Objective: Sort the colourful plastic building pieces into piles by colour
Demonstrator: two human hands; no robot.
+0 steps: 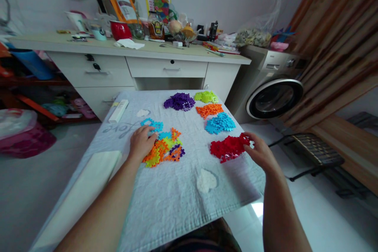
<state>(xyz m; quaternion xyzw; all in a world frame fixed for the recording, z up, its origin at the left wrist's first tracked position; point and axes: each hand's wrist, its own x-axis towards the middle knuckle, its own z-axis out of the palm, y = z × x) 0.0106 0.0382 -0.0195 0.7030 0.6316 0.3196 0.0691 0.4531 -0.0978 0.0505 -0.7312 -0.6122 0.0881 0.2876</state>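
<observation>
On the cloth-covered worktop [183, 195], the notched plastic pieces lie in one mixed heap [159, 151] and five piles, each mainly of one colour. Beyond the mixed heap and a little to its right is the purple pile [178, 101]; farther right are the lime-green pile [206, 96], the orange pile [209, 110] and the blue pile [220, 123], with the red pile [227, 147] well apart to its right. By my judgement the dividing by colour is well along, with only the mixed heap left undivided. Two hands are at work: the left hand [141, 141] rests its bent fingers on the heap's near-left edge, grip not clear; the right hand [262, 153] has its fingers narrowed at the red pile's outer end, though I cannot tell whether they hold a piece. Single pieces overlap too much to count
</observation>
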